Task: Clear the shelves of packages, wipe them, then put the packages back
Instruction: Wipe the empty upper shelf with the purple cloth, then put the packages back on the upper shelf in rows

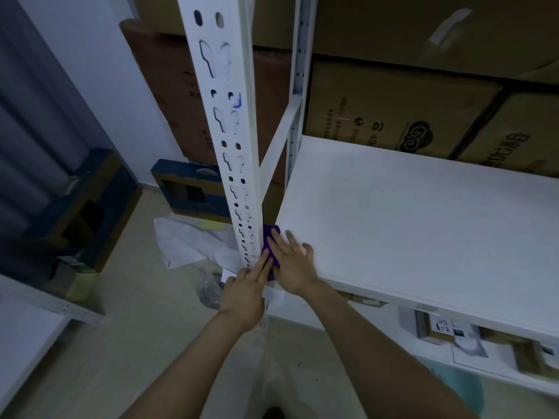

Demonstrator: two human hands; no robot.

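1. Both hands press the purple cloth (pixel 270 237) with straight fingers, left hand (pixel 246 290) at its near edge, right hand (pixel 292 264) spread on top.
2. Cloth sits lower centre of frame, on the white shelf (pixel 423 222)'s corner beside the slotted post (pixel 230 146).
3. I'd worry a leftward push drops it off the edge.

Single head-worn wide-angle view, taken from above and just in front of the front left corner of the white shelf board (pixel 423 222). It faces forward and steeply down, so the floor (pixel 130 337) fills the lower left. The perforated upright post (pixel 225 131) stands very near the lens and runs through the centre, with the left hand (pixel 245 293) and right hand (pixel 295 267) at arm's reach where post meets board. Stacked cardboard boxes (pixel 393 113) close the far upper field, and a lower shelf (pixel 435 371) shows beneath the board at right.
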